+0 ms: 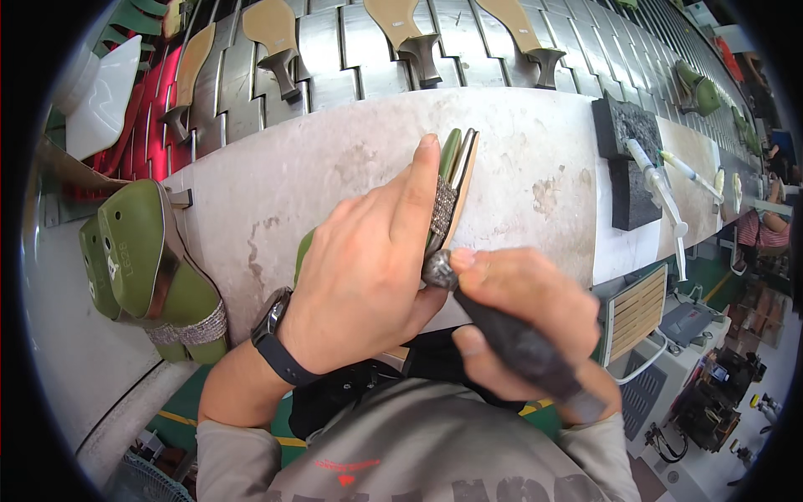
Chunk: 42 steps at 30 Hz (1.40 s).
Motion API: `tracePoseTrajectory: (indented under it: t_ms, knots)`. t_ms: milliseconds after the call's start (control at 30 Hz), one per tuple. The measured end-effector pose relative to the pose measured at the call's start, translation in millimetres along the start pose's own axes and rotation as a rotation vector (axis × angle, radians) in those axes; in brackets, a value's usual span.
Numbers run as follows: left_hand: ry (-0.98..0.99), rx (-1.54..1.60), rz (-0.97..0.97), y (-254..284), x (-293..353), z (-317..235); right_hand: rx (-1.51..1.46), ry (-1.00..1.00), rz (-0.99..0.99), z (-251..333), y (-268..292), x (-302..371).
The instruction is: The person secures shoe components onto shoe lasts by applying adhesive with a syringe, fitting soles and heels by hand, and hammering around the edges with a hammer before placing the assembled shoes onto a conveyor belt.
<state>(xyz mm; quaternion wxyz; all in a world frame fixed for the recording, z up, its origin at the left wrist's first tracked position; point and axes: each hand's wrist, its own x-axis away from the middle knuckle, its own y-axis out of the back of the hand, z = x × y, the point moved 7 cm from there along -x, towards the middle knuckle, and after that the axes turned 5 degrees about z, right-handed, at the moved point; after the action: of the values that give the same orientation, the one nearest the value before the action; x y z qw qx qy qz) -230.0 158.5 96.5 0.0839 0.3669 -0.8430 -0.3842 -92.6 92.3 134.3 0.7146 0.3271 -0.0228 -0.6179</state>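
My left hand (364,247), with a dark watch on its wrist, grips a shoe (443,209) on a green last above the pale bench. The shoe is turned on its side, with its glittery strap and the edge of its tan sole showing; my palm and fingers cover most of the rest. My right hand (535,297) is closed round a hand tool (514,335) with a thick dark handle and a rounded metal end. That end is close against the sole's edge, near my left thumb; whether it touches cannot be made out. The right hand is slightly blurred.
A pair of green lasts with glittery straps (146,259) stands on the bench at left. Heeled tan soles (272,38) lie along the slatted metal conveyor (326,63) at the back. To the right are a black block (631,167) and a syringe-like applicator (661,192).
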Motion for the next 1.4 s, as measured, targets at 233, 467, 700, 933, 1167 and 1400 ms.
tracePoseTrajectory:
  t_ms: [233,467,700,933,1167,1400]
  knots:
    - [-0.078,0.018,-0.013,6.5,11.1,2.4,-0.018,0.047,-0.183,5.2,-35.8,31.5]
    - [0.039,0.094,-0.078,21.9,35.1,37.9,0.148,0.083,-0.085,15.8,-29.8,20.4]
    - [0.043,0.126,-0.144,20.0,36.4,45.1,-0.012,-0.013,0.041,13.7,-57.8,24.5]
    - [0.033,0.107,-0.17,20.4,39.3,42.7,0.007,0.024,0.19,18.6,-60.2,13.2]
    - [0.069,0.125,-0.124,21.4,33.0,40.8,-0.156,-0.133,0.104,8.9,-47.5,18.4]
    - [0.128,0.098,0.051,17.2,-6.1,19.3,-0.435,-0.246,-0.313,-21.8,32.4,23.5]
